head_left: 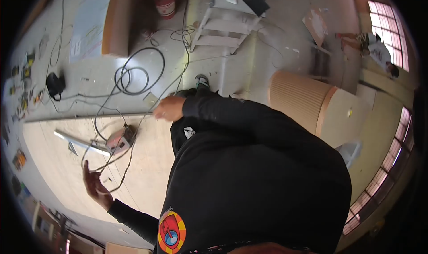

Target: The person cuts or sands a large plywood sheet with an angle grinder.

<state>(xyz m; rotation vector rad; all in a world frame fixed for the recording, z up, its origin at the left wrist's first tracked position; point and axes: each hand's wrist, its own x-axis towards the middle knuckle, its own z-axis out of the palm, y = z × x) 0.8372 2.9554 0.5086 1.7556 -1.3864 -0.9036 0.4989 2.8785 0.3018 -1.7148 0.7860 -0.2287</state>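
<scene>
Loops of a thin cable (128, 165) hang between my two hands above a pale wooden board (58, 174). My left hand (96, 187), at the lower left, has the loops lying across its palm, with its fingers curved around them. Farther up, my right hand (169, 108) is closed on the same cable in front of my body, slightly blurred. Between the hands, a boxy red and grey device (120, 140) rests on the board, with cable passing over it. A light metal strip (80, 141) and a small triangular piece (72, 149) lie beside it.
A thicker dark cable (163, 64) lies coiled on the floor beyond the board. A black bag (54, 85), a red bucket (166, 6), a white step stand (218, 41) and a ribbed curved counter (296, 96) stand around. Another person (379, 51) is at far right.
</scene>
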